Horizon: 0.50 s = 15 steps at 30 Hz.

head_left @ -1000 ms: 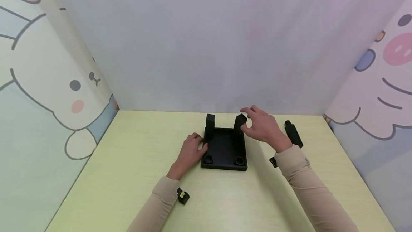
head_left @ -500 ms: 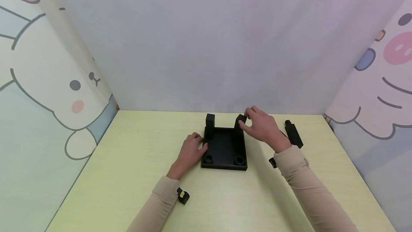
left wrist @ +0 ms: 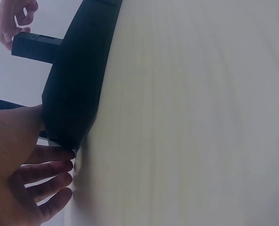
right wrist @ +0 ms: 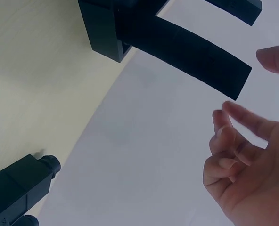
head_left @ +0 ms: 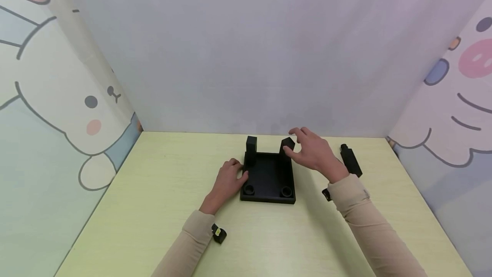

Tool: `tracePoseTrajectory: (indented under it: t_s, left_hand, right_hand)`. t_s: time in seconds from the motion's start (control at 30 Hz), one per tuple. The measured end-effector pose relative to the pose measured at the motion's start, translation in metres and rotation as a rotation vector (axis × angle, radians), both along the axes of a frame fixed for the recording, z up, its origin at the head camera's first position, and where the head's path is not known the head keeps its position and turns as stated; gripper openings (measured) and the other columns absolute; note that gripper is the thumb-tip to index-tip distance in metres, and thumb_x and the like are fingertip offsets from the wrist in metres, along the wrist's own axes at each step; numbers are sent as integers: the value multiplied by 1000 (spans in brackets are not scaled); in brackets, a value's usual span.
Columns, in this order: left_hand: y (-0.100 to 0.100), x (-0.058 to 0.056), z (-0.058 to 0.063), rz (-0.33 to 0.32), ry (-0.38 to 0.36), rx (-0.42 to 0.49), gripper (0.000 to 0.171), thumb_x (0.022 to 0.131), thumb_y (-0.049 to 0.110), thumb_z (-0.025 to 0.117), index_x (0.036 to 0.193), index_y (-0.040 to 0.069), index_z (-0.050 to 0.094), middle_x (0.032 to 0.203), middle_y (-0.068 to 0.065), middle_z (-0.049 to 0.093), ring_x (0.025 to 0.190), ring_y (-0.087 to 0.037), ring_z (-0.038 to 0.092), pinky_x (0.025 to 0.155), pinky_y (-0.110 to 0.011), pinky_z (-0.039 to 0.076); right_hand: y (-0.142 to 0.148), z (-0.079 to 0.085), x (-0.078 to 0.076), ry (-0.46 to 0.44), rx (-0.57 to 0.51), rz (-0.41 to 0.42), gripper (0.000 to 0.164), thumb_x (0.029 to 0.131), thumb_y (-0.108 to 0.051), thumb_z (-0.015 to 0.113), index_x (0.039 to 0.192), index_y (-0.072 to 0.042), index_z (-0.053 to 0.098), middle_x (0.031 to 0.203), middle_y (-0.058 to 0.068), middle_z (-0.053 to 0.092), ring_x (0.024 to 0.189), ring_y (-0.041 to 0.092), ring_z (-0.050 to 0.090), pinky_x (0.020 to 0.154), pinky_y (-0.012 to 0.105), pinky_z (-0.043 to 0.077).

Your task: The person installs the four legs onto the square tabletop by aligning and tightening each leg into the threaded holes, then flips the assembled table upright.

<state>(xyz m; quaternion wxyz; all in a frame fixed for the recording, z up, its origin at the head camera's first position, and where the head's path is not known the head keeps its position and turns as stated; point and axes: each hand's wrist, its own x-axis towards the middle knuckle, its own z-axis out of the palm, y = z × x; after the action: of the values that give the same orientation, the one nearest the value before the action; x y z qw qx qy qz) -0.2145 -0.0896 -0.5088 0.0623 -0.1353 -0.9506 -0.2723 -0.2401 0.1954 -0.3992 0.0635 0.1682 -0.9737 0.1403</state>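
Observation:
A small black square table top point(head_left: 267, 178) lies upturned on the table. Two black legs stand at its far corners, and two ring sockets point(head_left: 286, 191) show at the near ones. My left hand point(head_left: 226, 183) grips its left rim, thumb inside and fingers against the outer side. Around the top of the far right leg point(head_left: 287, 143), my right hand point(head_left: 316, 151) holds thumb and index finger spread. In the right wrist view a gap shows between the thumb and that leg point(right wrist: 191, 54); the index fingertip is close to the leg's end, contact unclear.
A loose black leg point(head_left: 350, 161) with a round peg end lies right of my right hand. Another dark piece point(head_left: 326, 194) is partly hidden by the right sleeve. A wrist camera point(head_left: 219, 234) sits by the left cuff. A pale wall stands behind.
My right thumb and index finger first came closer around the far right leg, then spread apart again. The table top and my left hand stay in place.

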Motion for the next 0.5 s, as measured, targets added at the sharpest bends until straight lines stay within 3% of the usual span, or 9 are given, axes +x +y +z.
tracePoseTrajectory:
  t_s: [0.17, 0.5]
  left_hand:
    - [-1, 1, 1, -1, -5, -1, 35, 97, 27, 66, 114, -2, 74, 116, -14, 68, 106, -32, 62, 92, -48, 52]
    - [-1, 1, 2, -4, 15, -18, 34, 98, 28, 65, 113, -1, 74, 116, -13, 68, 104, -31, 62, 90, -48, 53]
  right_hand:
    - [1, -1, -1, 13, 15, 34, 46, 96, -38, 60, 136, -16, 61, 111, 10, 62, 80, 22, 62, 60, 37, 48]
    - [2, -4, -2, 21, -6, 18, 36, 98, -45, 63, 106, -10, 60, 101, 9, 60, 69, 18, 53, 60, 35, 46]
